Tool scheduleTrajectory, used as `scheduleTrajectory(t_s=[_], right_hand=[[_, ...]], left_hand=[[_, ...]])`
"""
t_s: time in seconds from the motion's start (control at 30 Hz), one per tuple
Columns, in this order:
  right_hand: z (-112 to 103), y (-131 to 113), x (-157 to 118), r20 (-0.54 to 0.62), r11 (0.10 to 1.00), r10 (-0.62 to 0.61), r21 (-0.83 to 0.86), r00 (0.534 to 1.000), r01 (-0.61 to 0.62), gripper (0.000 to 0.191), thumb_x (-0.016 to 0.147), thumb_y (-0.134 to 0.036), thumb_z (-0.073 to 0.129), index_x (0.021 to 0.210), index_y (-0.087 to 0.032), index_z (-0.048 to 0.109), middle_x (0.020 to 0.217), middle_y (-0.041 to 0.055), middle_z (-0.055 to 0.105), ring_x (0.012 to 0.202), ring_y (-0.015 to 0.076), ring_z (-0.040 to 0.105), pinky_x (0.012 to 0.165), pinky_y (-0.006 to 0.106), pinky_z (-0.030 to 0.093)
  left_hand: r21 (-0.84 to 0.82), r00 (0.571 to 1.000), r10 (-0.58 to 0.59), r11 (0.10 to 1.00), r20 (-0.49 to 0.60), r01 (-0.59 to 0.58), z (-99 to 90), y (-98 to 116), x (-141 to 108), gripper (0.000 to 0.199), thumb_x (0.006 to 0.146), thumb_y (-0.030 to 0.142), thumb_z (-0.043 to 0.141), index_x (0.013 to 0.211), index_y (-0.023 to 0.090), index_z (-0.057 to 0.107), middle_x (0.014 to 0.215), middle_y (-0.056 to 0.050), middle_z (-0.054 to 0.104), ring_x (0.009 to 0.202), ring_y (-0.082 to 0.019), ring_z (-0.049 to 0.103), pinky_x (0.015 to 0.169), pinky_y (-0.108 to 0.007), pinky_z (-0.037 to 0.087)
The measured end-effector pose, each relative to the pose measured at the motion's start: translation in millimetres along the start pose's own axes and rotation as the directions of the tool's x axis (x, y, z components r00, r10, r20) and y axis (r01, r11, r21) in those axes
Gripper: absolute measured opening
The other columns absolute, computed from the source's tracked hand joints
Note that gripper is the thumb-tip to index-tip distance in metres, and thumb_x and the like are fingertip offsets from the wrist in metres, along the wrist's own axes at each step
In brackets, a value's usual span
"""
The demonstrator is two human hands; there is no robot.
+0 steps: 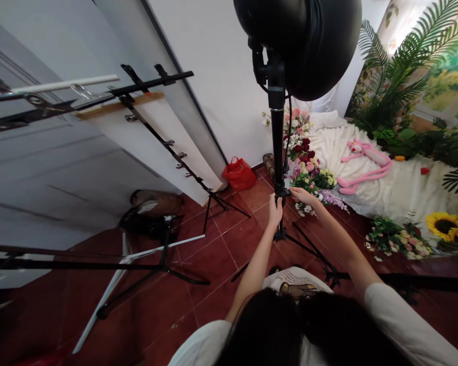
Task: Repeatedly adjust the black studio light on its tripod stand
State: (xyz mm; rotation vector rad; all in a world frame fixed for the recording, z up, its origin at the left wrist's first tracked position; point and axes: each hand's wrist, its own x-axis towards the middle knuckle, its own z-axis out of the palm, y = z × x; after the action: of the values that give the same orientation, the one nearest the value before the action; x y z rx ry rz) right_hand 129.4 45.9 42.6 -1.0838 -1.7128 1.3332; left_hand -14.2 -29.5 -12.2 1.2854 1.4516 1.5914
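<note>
A black light stand (278,132) rises upright in front of me, with a large black studio light (301,40) on its top. My left hand (275,209) is wrapped round the stand's column just below a collar. At the collar, the fingers of my right hand (303,196) pinch a small black clamp knob (286,192), which they partly hide. A dark cable hangs down along the column. The stand's lower legs (315,249) spread out over the floor.
Left stands a white backdrop board (168,137) clipped to a black frame. More stand legs and white poles (103,295) cross the red tiled floor (229,249). A red bag (239,174) sits by the wall. Right are flowers (307,165), a pink plush toy (372,157) on white cloth, and palm leaves (400,76).
</note>
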Motion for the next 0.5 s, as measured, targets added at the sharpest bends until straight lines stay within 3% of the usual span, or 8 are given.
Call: scheduleTrajectory(t_s=[0.1,0.27,0.37,0.5], right_hand=[[-7.0,-12.1,6.8,0.192,0.996,0.087,-0.005,0.978,-0.088,0.028,0.074,-0.043,0.061,0.077,-0.015,0.064,0.047,-0.0072,0.048,0.044,0.0078,0.039,0.046,0.022,0.031],[-4.2,-20.3,11.7,0.217,0.980,0.199,-0.015,0.956,-0.201,0.020,0.071,-0.028,0.059,0.085,-0.016,0.062,0.054,-0.0046,0.056,0.047,0.0094,0.046,0.047,0.022,0.035],[-0.3,-17.8,9.2,0.237,0.994,0.110,-0.005,0.965,-0.111,0.019,0.065,-0.024,0.062,0.082,-0.016,0.060,0.066,-0.0029,0.061,0.055,0.0093,0.049,0.052,0.022,0.039],[1.5,-16.4,2.6,0.128,1.000,0.007,-0.013,0.992,-0.005,0.020,0.061,-0.026,0.068,0.074,-0.017,0.056,0.074,-0.0014,0.061,0.068,0.0118,0.053,0.064,0.024,0.046]], left_hand=[[0.009,1.000,-0.006,1.000,-0.006,0.006,0.4,-0.2,0.1,0.048,0.092,0.059,0.038,0.112,0.021,0.057,0.111,-0.010,0.061,0.110,-0.021,0.057,0.104,-0.038,0.041],[-0.001,1.000,0.013,1.000,0.009,-0.013,1.0,0.1,0.2,0.049,0.092,0.059,0.036,0.113,0.020,0.056,0.112,-0.011,0.061,0.110,-0.021,0.057,0.104,-0.038,0.041],[-0.011,1.000,0.009,1.000,0.005,-0.009,1.0,1.0,0.2,0.049,0.092,0.060,0.037,0.113,0.020,0.056,0.112,-0.011,0.062,0.111,-0.021,0.057,0.104,-0.038,0.041],[-0.018,1.000,0.019,1.000,0.004,-0.018,0.4,2.7,0.1,0.050,0.091,0.062,0.038,0.113,0.020,0.057,0.112,-0.011,0.062,0.111,-0.021,0.057,0.104,-0.038,0.041]])
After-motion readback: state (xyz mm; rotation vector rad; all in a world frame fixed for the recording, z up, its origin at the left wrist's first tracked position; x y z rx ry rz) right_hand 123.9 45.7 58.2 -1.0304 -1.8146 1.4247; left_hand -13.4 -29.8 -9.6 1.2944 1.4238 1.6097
